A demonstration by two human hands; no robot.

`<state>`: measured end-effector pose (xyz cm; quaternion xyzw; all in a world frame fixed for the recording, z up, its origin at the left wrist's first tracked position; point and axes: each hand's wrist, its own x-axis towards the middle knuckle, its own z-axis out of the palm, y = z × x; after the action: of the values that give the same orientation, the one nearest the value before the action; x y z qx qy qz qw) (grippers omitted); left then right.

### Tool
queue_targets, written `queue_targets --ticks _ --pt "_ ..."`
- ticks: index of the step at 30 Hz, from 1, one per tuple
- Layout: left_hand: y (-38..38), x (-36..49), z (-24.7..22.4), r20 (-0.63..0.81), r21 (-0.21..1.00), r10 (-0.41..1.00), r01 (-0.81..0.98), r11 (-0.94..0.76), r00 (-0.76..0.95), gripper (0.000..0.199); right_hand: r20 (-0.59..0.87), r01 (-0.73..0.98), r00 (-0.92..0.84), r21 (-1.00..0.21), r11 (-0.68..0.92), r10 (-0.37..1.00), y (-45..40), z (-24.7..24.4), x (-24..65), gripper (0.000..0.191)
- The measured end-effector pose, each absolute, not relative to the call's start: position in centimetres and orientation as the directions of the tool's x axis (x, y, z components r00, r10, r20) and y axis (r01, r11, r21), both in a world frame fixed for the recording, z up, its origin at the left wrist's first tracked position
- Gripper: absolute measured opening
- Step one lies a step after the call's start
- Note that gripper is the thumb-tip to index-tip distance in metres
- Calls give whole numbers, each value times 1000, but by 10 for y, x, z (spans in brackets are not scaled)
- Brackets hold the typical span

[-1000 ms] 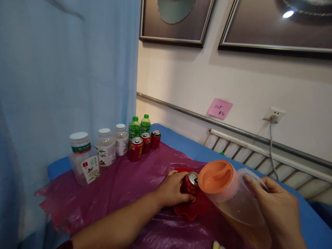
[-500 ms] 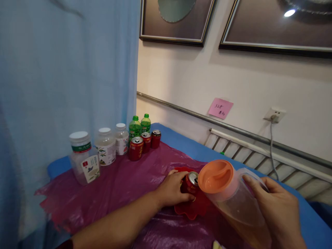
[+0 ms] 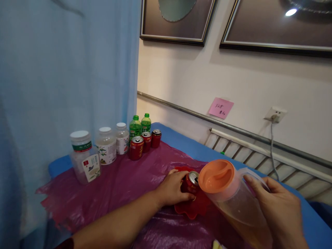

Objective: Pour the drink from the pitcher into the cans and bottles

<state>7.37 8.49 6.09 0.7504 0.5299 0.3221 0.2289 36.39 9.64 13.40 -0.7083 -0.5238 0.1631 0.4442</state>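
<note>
My left hand [image 3: 174, 188] is wrapped round a red drink can [image 3: 191, 182], which stands upright with its top opened. Under the can lies a red scalloped mat [image 3: 192, 209]. By its handle, my right hand [image 3: 277, 204] grips a clear plastic pitcher [image 3: 241, 207] with an orange lid [image 3: 217, 175]. The pitcher is tilted to the left, its lid close beside the can's top. Pale brownish liquid sits low in the pitcher. I cannot make out any liquid flowing between the two.
Beyond my left arm stand several clear jars [image 3: 107, 147] with white lids, more red cans [image 3: 136, 148] and two green bottles [image 3: 135, 127]. Purple plastic sheeting [image 3: 116, 193] covers part of the blue surface [image 3: 181, 138]. A radiator [image 3: 241, 152] and pipe run along the wall.
Almost nothing differs. Both hands keep their hold on the can and the tilted pitcher; the view has shifted very slightly.
</note>
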Motion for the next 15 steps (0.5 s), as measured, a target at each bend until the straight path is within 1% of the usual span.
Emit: queue_targets --ticks 7,15 --pt "85 73 60 246 681 940 649 -340 234 62 277 611 400 -791 -29 874 92 140 359 49" --pt "84 74 61 239 689 942 642 -336 237 62 270 599 401 -800 -27 875 93 137 361 50"
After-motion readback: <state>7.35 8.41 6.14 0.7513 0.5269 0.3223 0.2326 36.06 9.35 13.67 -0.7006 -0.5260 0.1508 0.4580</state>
